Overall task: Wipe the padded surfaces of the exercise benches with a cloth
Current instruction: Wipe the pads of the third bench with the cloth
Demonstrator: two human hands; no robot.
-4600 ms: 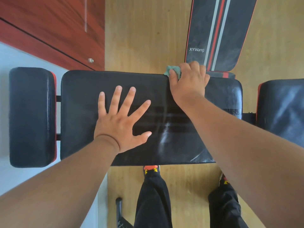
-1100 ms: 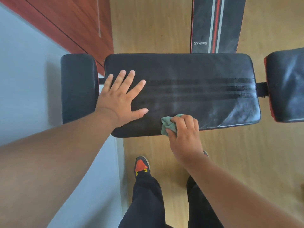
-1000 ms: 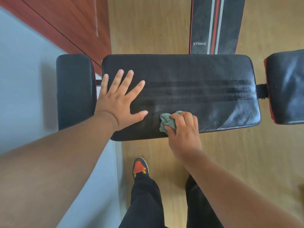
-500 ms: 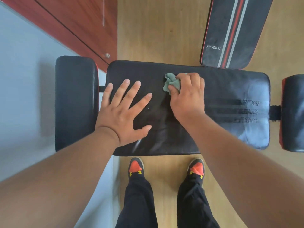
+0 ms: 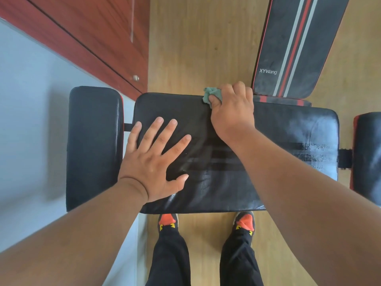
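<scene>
A black padded bench cushion [image 5: 288, 129] lies crosswise in front of me, with worn dark stripes along its middle. My left hand [image 5: 152, 162] rests flat on its left part, fingers spread. My right hand [image 5: 232, 112] grips a crumpled green cloth [image 5: 212, 94] at the cushion's far edge; most of the cloth is hidden under the fingers. A smaller black pad [image 5: 92, 145] adjoins the cushion on the left and another black pad [image 5: 369, 157] on the right. A second bench pad [image 5: 296, 44] with red and grey stripes and the word XYWang lies beyond.
Wooden floor [image 5: 195, 48] lies around the benches. A red-brown cabinet [image 5: 99, 34] with a small knob stands at the upper left, a pale grey surface [image 5: 31, 120] beside it. My shoes [image 5: 245, 220] and black trousers stand just in front of the cushion's near edge.
My right hand has swept the cloth from the cushion's near edge up across the pad to its far edge. My left hand has stayed flat on the left part.
</scene>
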